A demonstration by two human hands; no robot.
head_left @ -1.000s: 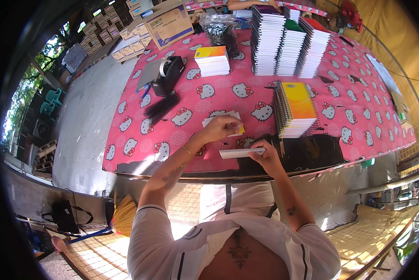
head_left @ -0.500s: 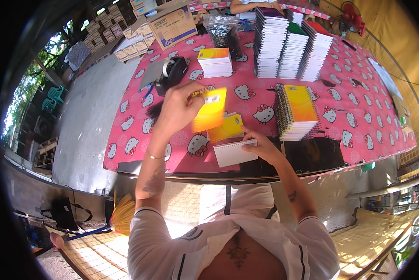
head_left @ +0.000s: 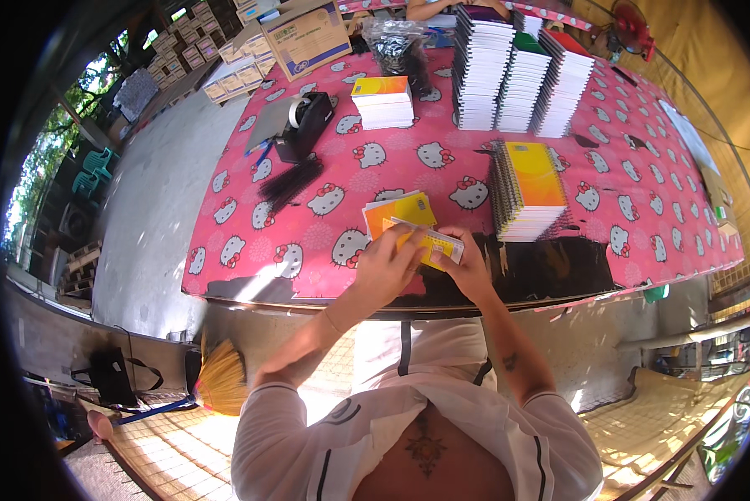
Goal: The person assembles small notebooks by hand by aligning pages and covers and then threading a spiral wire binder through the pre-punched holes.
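Near the table's front edge, a small yellow-edged notepad (head_left: 443,243) with a row of punched holes is held tilted between my two hands. My left hand (head_left: 385,265) has its fingers closed over the pad's left part, hiding much of it. The right end is pinched by my right hand (head_left: 468,265), thumb along the punched edge. Just beyond my fingers, yellow-and-orange notepad covers (head_left: 407,209) lie on the table, partly covered by the held pad. To the right stands a stack of spiral-bound yellow notebooks (head_left: 529,179).
A stack of unbound yellow-topped pads (head_left: 382,107) stands farther back, beside a black tape dispenser (head_left: 310,127) and a bundle of black bristly strands (head_left: 291,184). Tall notebook stacks (head_left: 481,75), a plastic bag (head_left: 394,54) and a cardboard box (head_left: 306,37) line the far side.
My left hand has come down and right from holding up a yellow-covered pad, and now meets my right hand. The white pad side that faced up in my right hand is no longer visible.
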